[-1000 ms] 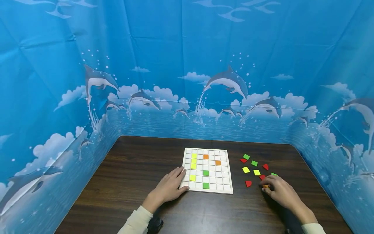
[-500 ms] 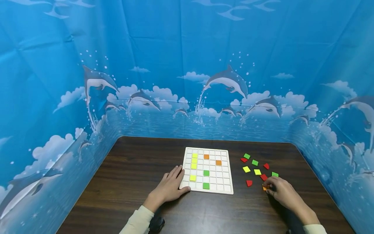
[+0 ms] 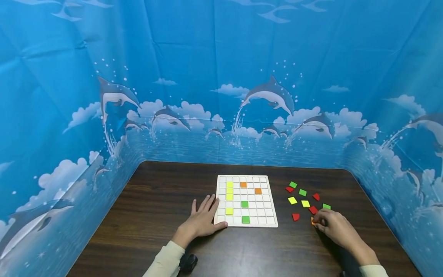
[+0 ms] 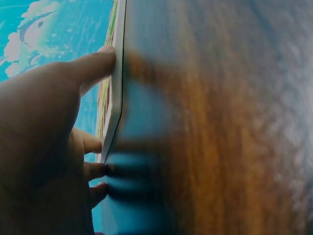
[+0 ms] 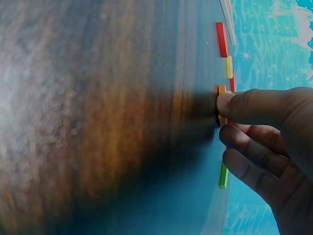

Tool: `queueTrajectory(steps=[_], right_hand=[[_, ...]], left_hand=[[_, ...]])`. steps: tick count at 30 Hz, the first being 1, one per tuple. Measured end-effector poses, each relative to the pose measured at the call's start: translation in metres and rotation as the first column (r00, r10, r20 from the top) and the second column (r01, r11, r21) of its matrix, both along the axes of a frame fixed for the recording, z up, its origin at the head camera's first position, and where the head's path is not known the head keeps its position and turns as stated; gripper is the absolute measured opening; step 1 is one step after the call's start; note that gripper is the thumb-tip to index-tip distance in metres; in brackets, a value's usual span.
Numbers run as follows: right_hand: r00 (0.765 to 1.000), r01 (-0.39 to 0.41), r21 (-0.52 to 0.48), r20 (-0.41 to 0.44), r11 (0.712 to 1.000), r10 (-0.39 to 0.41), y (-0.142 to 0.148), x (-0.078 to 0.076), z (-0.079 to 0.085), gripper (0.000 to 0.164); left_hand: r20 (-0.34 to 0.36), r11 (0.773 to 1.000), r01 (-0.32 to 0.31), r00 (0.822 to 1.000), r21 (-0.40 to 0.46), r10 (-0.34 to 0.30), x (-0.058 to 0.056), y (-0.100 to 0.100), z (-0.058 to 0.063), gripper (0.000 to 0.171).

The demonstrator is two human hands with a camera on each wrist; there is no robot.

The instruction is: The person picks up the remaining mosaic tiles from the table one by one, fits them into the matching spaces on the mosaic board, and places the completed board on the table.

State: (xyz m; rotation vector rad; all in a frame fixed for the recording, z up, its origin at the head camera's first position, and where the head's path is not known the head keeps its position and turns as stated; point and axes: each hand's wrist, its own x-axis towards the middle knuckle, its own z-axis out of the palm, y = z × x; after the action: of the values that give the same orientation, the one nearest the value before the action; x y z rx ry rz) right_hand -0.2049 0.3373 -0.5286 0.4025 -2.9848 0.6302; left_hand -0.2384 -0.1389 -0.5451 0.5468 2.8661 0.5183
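A white gridded board (image 3: pixel 257 218) lies flat on the table, with yellow, orange and green square tiles in some cells. My left hand (image 3: pixel 200 221) rests at its left side, fingers spread and thumb on the near left corner. In the left wrist view the thumb touches the rim of the board (image 4: pixel 117 93). Over at the right, my right hand (image 3: pixel 337 227) pinches an orange tile (image 3: pixel 313 221) low at the tabletop. The right wrist view shows the thumb against the orange tile (image 5: pixel 222 89); its far side is hidden by the fingers.
Loose tiles lie between the board and my right hand: red (image 3: pixel 295 217), yellow (image 3: pixel 292 200) and green (image 3: pixel 302 192) ones, several in all. A green tile (image 3: pixel 326 206) sits just beyond my right knuckles. A blue dolphin-print cloth (image 3: pixel 221 96) surrounds the dark wooden table (image 3: pixel 149 200).
The board has turned slightly and now sits straighter, and my left fingers have spread wider. My right hand has shifted a little to the right, still at the orange tile.
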Motion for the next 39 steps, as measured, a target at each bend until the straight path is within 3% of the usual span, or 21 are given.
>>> queueTrajectory(steps=[10, 18, 28, 39], right_hand=[[1.0, -0.006, 0.0, -0.017, 1.0, 0.006, -0.001, 0.0, 0.002, 0.021], [0.998, 0.008, -0.034, -0.067, 0.999, -0.01, -0.009, -0.002, 0.006, 0.021], [0.984, -0.069, -0.105, -0.169, 0.992, 0.05, -0.03, -0.015, 0.012, 0.023], [0.979, -0.133, -0.138, -0.175, 0.981, 0.108, -0.06, -0.032, 0.019, 0.017]], left_hand=[[0.046, 1.0, -0.007, 0.999, 0.029, 0.006, 0.001, 0.0, 0.009, 0.101], [0.065, 0.998, 0.002, 0.998, 0.062, -0.006, -0.002, -0.001, 0.009, 0.104], [0.068, 0.997, 0.006, 0.998, 0.078, -0.011, 0.001, -0.005, 0.01, 0.107], [0.076, 0.998, -0.001, 0.997, 0.063, -0.004, -0.004, -0.005, 0.003, 0.109]])
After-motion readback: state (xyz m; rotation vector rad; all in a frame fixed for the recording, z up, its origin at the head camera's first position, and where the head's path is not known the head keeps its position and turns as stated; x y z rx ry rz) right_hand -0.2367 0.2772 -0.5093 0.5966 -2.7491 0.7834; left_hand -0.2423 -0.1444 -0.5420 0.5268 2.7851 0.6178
